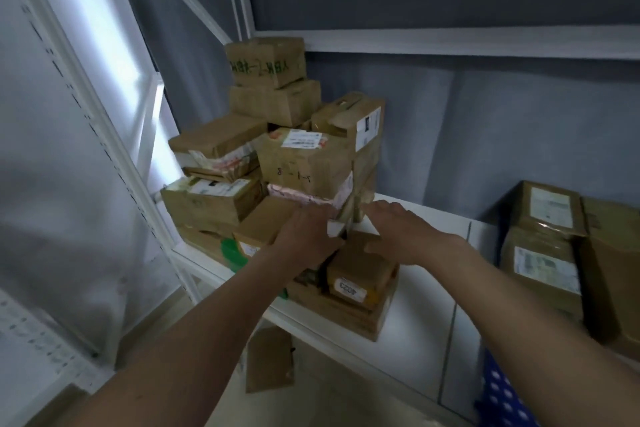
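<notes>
A pile of taped cardboard parcels (298, 156) stands on the white shelf (422, 291), with several boxes stacked up to the shelf above. My left hand (304, 236) reaches into the lower front of the pile, fingers curled against a box under the pink-labelled parcel (311, 194); its fingertips are hidden. My right hand (398, 232) lies flat with straight fingers beside the pile, its fingertips at the parcel's right corner. Below it sits a small box with a white numbered sticker (360, 274).
More cardboard boxes (547, 246) stand at the right end of the shelf. A flat cardboard piece (270, 360) leans below the shelf. A blue dotted object (502, 392) sits at lower right. White shelf uprights (104, 135) rise at left.
</notes>
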Motion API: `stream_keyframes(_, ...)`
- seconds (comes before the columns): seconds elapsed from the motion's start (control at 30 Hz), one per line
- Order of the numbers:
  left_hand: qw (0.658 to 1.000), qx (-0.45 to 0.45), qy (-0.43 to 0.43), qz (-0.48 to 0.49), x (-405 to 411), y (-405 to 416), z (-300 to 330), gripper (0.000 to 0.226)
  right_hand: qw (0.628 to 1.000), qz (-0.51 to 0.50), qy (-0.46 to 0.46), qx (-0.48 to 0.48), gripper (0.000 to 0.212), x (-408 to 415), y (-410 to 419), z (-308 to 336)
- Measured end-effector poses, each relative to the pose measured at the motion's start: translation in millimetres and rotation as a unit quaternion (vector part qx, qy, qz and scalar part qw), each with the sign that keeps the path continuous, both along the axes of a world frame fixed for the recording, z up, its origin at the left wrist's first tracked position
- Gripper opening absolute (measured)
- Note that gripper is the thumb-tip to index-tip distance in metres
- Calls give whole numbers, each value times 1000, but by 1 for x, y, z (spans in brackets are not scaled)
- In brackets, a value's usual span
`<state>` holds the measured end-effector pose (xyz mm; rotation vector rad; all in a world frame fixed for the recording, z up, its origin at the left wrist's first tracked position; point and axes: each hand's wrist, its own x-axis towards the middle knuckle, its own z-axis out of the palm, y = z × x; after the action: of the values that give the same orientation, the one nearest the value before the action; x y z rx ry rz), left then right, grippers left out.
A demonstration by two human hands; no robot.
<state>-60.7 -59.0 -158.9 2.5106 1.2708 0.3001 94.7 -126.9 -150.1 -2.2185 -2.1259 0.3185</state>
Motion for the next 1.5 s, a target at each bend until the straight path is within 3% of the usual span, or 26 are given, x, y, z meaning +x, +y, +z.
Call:
stream_keyframes(0.1,1000,-6,-6,4,-15,34,8,51,1000,-1,14,25,65,-17,26,12)
stream_keyframes(0.2,1000,6,-6,-8,-31,65,20,20,998,2,16,53,64,-35,56,25)
stream_keyframes(0.37,997,56,-48,-30,-66,114,36,44,995,-8,34,95,69,-68,102,43)
stream_keyframes(0.5,996,81,-14,-27,-86,149,49,31,992,-5,61,110,68,-94,133,43)
stream_keyframes(0.6,995,70,-64,-22,-99,174,56,24,990,-10,74,116,65,-107,160,43)
stream_keyframes(0.83,990,42,-103,89,-125,241,78,60,978,-20,185,97,73,-133,220,50)
stream_keyframes(1.0,969,-12,-126,210,-155,286,59,76,943,-65,320,62,77,-158,258,40)
stream_keyframes(1.13,949,-62,-171,259,-167,304,39,71,909,-120,397,49,77,-172,278,26)
stream_keyframes(1.33,918,-108,-270,269,-174,307,27,53,860,-160,482,50,87,-179,296,15)
stream_keyframes(1.5,905,-102,-325,256,-175,294,34,44,827,-163,533,65,66,-184,295,12)
